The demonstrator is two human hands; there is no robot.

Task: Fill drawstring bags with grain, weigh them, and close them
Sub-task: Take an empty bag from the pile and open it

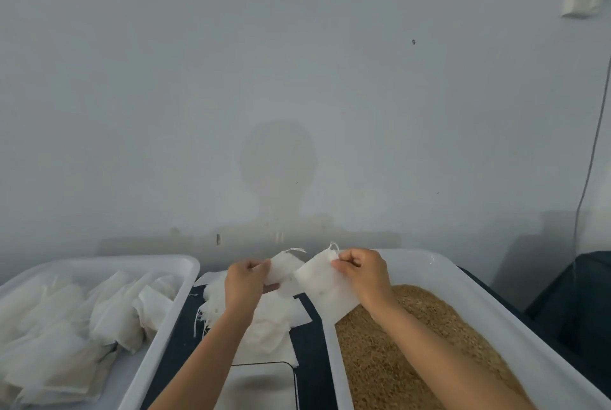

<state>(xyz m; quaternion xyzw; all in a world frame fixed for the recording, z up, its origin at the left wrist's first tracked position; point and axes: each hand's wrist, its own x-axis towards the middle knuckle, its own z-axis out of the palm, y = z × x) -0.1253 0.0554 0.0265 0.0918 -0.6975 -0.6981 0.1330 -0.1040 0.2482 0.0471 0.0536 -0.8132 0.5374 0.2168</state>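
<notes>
Pale grey wall [297, 79] fills most of what I see, with a dark tabletop [310, 360] low in view; on it, at my left, a white tray [158, 327] holds filled cloth bags [66, 343]; at my right a second white tray [463, 284] holds brown grain [413, 343]; between them lies a heap of empty bags [264, 320], with a white scale [261, 386] nearer me. My left hand [246, 284] pinches one empty drawstring bag [282, 269]; my right hand [362, 272] pinches another bag [325, 290] by its top corner, above the grain tray's near-left edge; the two bags touch or overlap, I cannot tell which.
</notes>
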